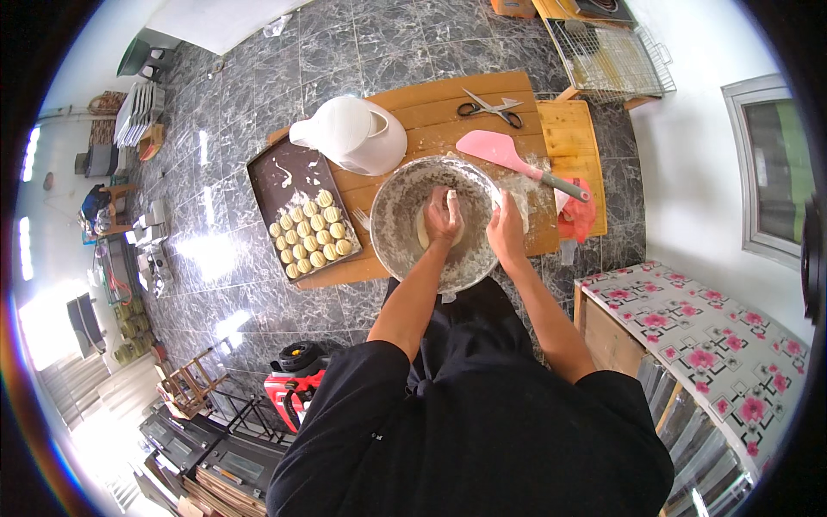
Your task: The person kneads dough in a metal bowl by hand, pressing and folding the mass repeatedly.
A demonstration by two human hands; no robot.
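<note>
Black short-sleeved shirt (pixel 465 431), black apron, bare forearms.

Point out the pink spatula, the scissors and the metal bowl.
pink spatula (pixel 493 148), head view, on its blade.
scissors (pixel 489 108), head view, near the pivot.
metal bowl (pixel 392 211), head view, on its floury inner wall.

Your left hand (pixel 443 217) sits inside the bowl (pixel 396 226) on the dough (pixel 425 233); your right hand (pixel 506 229) grips the bowl's right rim. Tray (pixel 277 172) of biscuits (pixel 313 233) lies left of the bowl. Jug (pixel 351 133) behind-left, spatula (pixel 512 158) behind-right, scissors (pixel 491 108) farther back.
</note>
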